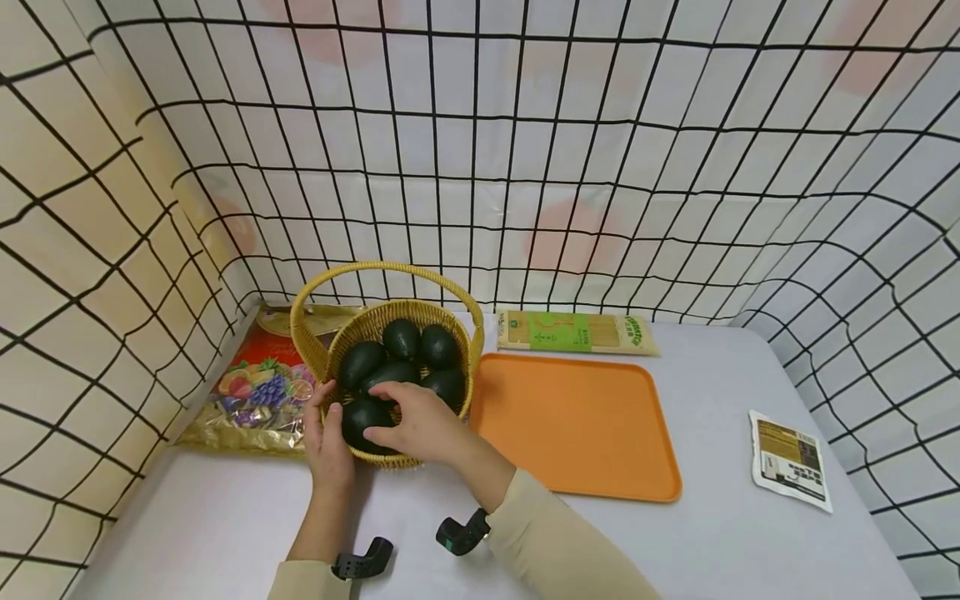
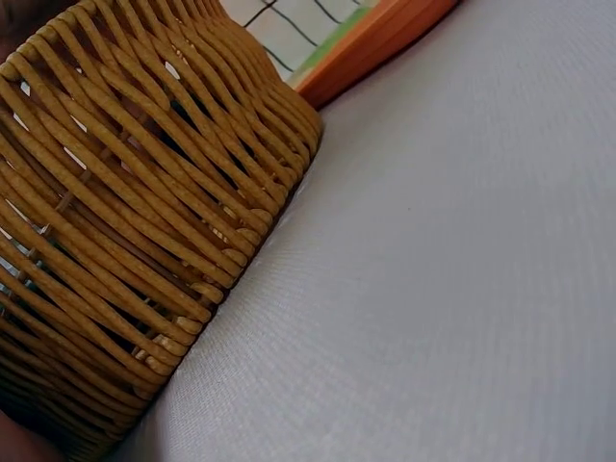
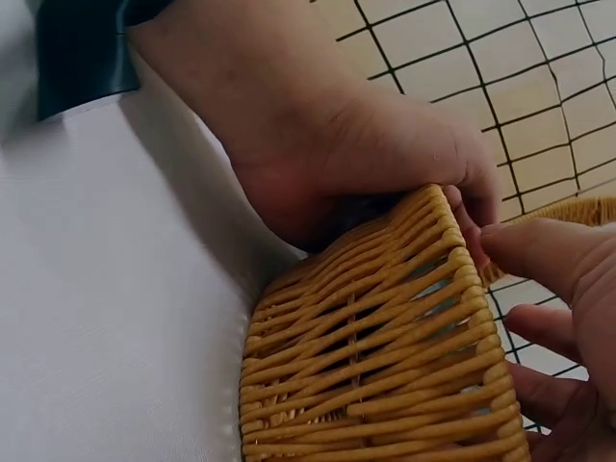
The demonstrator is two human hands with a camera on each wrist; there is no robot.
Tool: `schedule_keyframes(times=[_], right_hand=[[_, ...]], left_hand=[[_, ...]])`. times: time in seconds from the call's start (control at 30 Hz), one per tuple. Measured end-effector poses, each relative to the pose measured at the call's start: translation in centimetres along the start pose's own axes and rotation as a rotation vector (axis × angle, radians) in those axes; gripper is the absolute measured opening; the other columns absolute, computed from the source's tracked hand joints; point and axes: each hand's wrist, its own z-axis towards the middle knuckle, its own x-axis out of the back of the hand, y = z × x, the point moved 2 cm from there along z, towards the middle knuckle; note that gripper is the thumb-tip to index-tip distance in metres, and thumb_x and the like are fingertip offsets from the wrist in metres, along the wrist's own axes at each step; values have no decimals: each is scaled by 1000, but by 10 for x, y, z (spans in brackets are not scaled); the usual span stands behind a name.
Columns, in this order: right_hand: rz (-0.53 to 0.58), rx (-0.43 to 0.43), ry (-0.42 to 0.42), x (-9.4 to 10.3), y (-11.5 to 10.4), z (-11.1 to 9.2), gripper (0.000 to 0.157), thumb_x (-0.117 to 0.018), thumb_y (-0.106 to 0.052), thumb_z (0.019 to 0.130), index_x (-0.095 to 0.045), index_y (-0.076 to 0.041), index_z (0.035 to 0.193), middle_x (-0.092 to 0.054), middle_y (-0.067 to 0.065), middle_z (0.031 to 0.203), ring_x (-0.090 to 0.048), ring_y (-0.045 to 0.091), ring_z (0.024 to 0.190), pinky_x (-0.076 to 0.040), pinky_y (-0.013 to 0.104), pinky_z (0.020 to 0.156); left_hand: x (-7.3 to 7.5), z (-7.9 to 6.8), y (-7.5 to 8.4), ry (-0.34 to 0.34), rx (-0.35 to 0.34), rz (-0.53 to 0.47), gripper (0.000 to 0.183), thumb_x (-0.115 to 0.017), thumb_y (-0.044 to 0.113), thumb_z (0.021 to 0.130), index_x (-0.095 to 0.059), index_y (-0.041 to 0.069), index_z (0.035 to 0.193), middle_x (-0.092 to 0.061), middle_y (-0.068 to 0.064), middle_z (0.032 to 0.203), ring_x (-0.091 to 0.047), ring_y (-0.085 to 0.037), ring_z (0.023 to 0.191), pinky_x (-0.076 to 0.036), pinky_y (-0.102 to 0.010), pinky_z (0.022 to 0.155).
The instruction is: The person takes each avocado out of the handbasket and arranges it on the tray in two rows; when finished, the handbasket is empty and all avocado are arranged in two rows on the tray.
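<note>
Our right sleeve point(image 1: 558, 537) lay nearest. The front avocado point(image 1: 362, 418) sat in the basket point(image 1: 386, 461) between our right hand point(image 1: 423, 423), nearer, partly over it, and left hand point(image 1: 328, 450), gripping the rim. We couldn't tell right-hand grip or fruit axis.

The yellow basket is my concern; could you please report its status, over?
Left hand at basket's left rim. Right hand in basket, on nearest dark fruit. Basket upright, six fruits visible. Nothing seen blocking right hand.
</note>
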Motion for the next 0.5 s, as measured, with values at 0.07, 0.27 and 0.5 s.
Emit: schedule_keyframes(times=[0.07, 0.27, 0.5], right_hand=[[-1, -2, -10, -2, 0, 4, 57, -75, -37, 92, -58, -20, 143, -63, 0, 142, -62, 20, 128, -51, 38, 106], [-11, -15, -27, -6, 0, 13, 57, -77, -37, 90, -60, -20, 142, -67, 2, 137, -62, 18, 127, -49, 37, 108], [-71, -34, -32, -12, 1, 21, 57, -79, -36, 88, -61, -19, 140, -67, 1, 136, -60, 17, 127, -48, 37, 109]], left_hand=[[0, 0, 0, 0, 4, -5, 41, -37, 14, 106, -47, -2, 142, -39, -12, 159, -24, -28, 153, -18, -48, 127], [-1, 1, -1, -4, 7, -15, 42, -34, 17, 107, -47, 0, 142, -40, -9, 158, -28, -23, 150, -26, -29, 120], [-1, 2, -2, 4, -1, -32, 42, -34, 18, 107, -48, -1, 141, -39, -11, 159, -28, -24, 151, -26, -28, 121]])
